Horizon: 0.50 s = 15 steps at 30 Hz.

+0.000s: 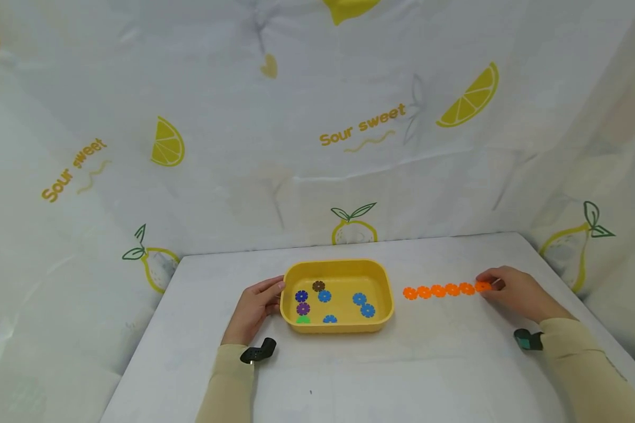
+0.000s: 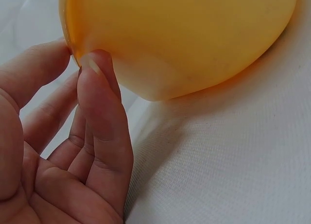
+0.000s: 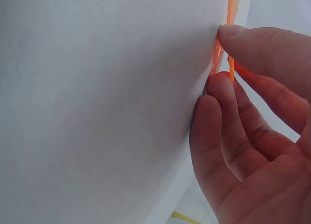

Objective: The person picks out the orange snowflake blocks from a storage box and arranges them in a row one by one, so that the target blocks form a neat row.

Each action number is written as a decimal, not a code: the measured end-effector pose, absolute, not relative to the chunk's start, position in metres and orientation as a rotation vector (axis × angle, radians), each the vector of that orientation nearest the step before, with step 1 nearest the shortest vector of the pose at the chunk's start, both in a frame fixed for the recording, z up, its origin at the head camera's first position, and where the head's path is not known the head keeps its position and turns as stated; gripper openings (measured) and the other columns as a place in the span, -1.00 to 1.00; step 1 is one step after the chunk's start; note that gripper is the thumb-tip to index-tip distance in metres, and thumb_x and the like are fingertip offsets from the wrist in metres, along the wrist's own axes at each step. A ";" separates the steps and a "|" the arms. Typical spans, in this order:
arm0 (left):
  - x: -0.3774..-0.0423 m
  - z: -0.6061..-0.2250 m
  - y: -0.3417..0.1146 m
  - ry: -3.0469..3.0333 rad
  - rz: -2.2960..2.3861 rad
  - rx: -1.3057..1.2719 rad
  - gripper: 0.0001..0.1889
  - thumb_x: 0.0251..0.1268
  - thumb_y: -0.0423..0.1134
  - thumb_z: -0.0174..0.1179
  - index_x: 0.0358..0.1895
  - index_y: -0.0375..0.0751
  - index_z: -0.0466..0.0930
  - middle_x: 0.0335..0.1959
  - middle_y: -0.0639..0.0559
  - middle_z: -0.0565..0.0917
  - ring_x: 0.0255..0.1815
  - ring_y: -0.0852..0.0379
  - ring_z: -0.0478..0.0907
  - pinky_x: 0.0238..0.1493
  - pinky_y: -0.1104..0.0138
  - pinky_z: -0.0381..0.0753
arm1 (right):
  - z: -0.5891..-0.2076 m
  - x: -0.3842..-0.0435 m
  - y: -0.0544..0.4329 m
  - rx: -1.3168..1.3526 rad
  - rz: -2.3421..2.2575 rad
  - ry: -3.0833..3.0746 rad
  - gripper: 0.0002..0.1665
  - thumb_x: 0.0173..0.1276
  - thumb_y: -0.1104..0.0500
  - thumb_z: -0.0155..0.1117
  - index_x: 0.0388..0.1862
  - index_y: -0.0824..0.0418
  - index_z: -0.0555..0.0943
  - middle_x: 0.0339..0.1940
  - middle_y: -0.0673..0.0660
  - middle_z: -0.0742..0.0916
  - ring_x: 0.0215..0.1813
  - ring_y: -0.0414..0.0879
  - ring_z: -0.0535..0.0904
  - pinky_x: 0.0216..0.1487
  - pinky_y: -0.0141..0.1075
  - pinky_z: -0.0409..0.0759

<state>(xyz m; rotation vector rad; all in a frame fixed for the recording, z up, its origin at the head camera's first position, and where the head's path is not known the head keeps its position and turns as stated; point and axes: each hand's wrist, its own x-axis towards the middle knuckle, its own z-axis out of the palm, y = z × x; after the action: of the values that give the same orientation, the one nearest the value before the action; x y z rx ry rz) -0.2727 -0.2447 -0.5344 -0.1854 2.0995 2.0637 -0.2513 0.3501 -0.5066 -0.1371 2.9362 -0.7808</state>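
Note:
A yellow plastic tray (image 1: pixel 338 328) stands on the table, with several notched snowflake discs inside, among them a brown disc (image 1: pixel 318 286), a purple disc (image 1: pixel 303 308) and a blue disc (image 1: pixel 359 299). At its left end my left hand (image 1: pixel 252 308) pinches the rim; the left wrist view shows fingertips against the tray wall (image 2: pixel 184 39). To the right of the tray lies a straight row of orange snowflake discs (image 1: pixel 438 291). My right hand (image 1: pixel 515 294) pinches an orange disc (image 1: pixel 484 286) at the row's right end. Whether that disc is joined to the row I cannot tell.
A white cloth covers the table (image 1: pixel 381 376). Behind it hangs a white curtain (image 1: pixel 233 194) with lemon prints, which also runs along both sides. Each wrist wears a dark strapped device, such as the left one (image 1: pixel 258 351).

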 end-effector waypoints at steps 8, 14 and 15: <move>-0.272 -0.531 -0.245 2.099 2.062 -0.188 -0.38 0.31 0.18 0.51 0.35 -0.03 0.73 0.19 -0.09 0.77 -0.08 0.03 0.71 -0.05 0.35 0.79 | -0.508 -0.255 0.350 -0.156 -0.794 2.938 -0.55 0.45 0.16 0.48 0.21 0.38 0.69 0.12 0.38 0.74 0.03 0.20 0.64 -0.03 -0.05 0.69; -0.269 -0.531 -0.245 2.118 2.050 -0.218 -0.39 0.34 0.16 0.50 0.35 -0.05 0.73 0.17 -0.09 0.78 -0.07 0.02 0.71 -0.05 0.35 0.79 | -0.514 -0.257 0.350 -0.182 -0.806 2.929 -0.56 0.45 0.17 0.47 0.21 0.38 0.69 0.09 0.36 0.75 0.01 0.18 0.64 -0.04 -0.09 0.67; -0.269 -0.531 -0.245 2.125 2.040 -0.218 -0.40 0.35 0.17 0.49 0.35 -0.06 0.73 0.15 -0.09 0.78 -0.07 0.02 0.72 -0.04 0.34 0.80 | -0.514 -0.257 0.350 -0.183 -0.799 2.931 -0.56 0.44 0.17 0.48 0.20 0.38 0.69 0.08 0.35 0.75 0.00 0.18 0.64 -0.04 -0.07 0.67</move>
<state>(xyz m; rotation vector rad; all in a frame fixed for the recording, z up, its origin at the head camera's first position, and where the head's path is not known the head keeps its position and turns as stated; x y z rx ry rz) -0.2691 -0.2453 -0.5306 -0.2183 2.1247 2.0404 -0.2569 0.3501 -0.5142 -0.1833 2.9306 -0.7989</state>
